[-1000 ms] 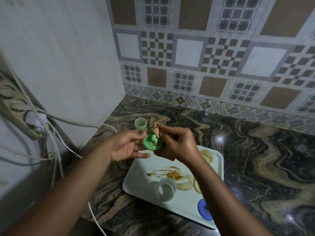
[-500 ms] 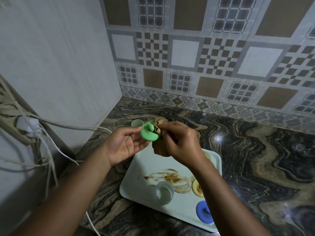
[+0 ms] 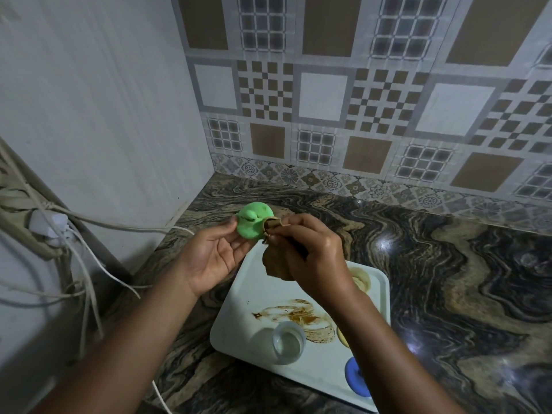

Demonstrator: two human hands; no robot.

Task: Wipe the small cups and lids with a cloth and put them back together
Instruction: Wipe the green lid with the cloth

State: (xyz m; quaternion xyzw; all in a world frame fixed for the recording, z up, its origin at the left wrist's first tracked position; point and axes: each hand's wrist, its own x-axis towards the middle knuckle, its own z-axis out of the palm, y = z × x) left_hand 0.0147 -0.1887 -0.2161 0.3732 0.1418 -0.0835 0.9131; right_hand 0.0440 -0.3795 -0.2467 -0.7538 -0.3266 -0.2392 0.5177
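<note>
Left grip (image 3: 215,255) pinched on green lid (image 3: 254,224), knob camera-ward; right grip (image 3: 313,252) pinched on cloth (image 3: 276,264).

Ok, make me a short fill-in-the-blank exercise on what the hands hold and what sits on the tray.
1. The left hand holds a ___ lid at its fingertips.
2. The cloth gripped by the right hand is ___.
3. A clear cup stands upright on the stained ___ tray.
4. The other lid, at the tray's near edge, is ___.
Missing words: green; brown; white; blue.
</note>
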